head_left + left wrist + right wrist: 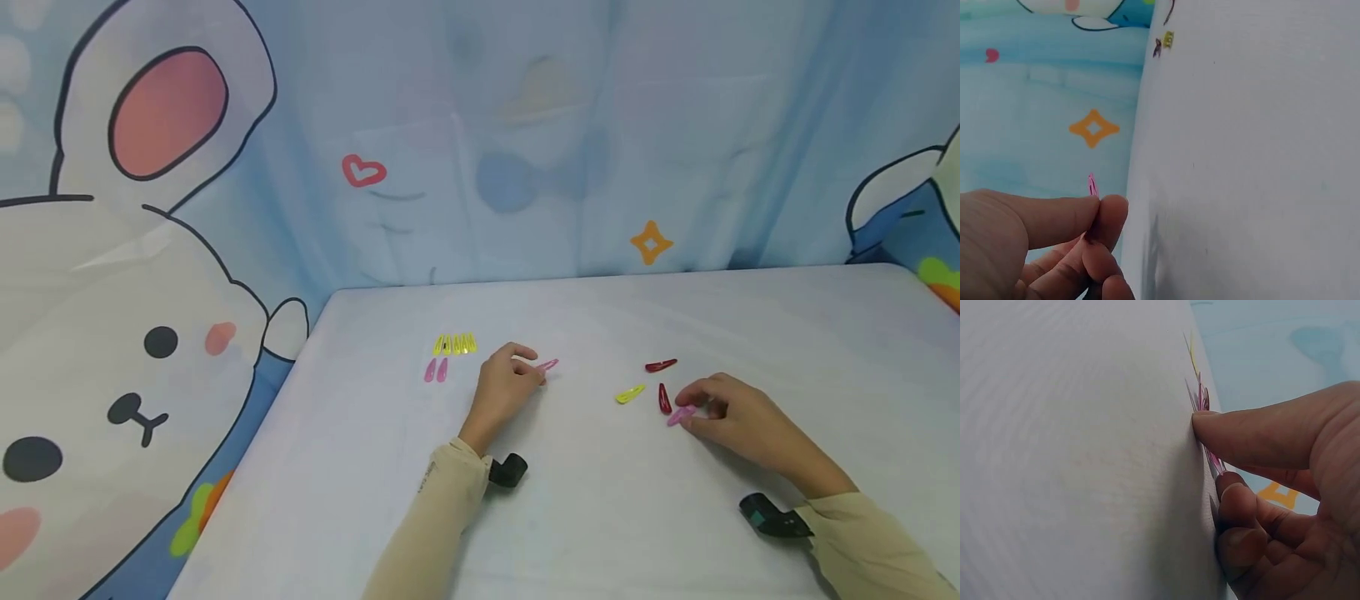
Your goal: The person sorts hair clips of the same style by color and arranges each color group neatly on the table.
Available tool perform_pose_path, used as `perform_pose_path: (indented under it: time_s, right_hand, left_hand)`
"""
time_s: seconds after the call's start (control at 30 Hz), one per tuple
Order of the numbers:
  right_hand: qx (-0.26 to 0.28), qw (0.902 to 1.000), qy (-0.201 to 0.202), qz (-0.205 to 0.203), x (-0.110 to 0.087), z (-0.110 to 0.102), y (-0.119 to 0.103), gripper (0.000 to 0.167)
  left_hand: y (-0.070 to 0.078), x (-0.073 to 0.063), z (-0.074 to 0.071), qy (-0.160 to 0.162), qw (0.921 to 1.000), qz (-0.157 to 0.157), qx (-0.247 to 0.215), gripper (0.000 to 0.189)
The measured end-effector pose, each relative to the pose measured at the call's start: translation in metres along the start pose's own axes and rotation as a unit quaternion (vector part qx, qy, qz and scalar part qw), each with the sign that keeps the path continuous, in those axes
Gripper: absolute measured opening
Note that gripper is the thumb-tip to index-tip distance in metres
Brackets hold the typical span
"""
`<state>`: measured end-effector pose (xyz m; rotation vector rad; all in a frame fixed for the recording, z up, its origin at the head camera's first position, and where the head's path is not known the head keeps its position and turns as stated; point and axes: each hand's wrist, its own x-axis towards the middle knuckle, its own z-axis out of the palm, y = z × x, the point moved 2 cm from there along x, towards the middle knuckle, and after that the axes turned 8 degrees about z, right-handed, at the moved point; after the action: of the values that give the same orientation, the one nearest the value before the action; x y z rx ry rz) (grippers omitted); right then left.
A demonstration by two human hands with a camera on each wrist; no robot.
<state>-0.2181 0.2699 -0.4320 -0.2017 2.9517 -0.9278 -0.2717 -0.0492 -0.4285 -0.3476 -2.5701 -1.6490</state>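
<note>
My left hand (pixel 507 385) pinches a pink snap hair clip (pixel 550 364) between thumb and forefinger; in the left wrist view the clip's tip (pixel 1092 184) pokes up past the fingertips. On the right, my right hand (pixel 731 414) is low over the table, thumb and fingers gripping another pink hair clip (pixel 678 416). Just left of that hand lie two red hair clips (pixel 661 366) (pixel 664 399) and a yellow hair clip (pixel 630 394). A row of several yellow hair clips (pixel 455 344) lies left of the left hand, with two pink hair clips (pixel 436 370) below it.
The white-covered table (pixel 600 517) runs back to a light blue cloth backdrop (pixel 525 167) with cartoon prints. A dark wrist camera (pixel 508 471) is at the left cuff, and another dark wrist camera (pixel 774 517) at the right cuff.
</note>
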Motion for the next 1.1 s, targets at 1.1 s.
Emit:
perform_pose_path:
  time_s: [1.1]
  right_hand:
    - [0.000, 1.0000, 0.003, -0.009, 0.003, 0.002, 0.002, 0.027]
  left_hand:
    - [-0.029, -0.003, -0.073, 0.100, 0.9381, 0.002, 0.332, 0.016]
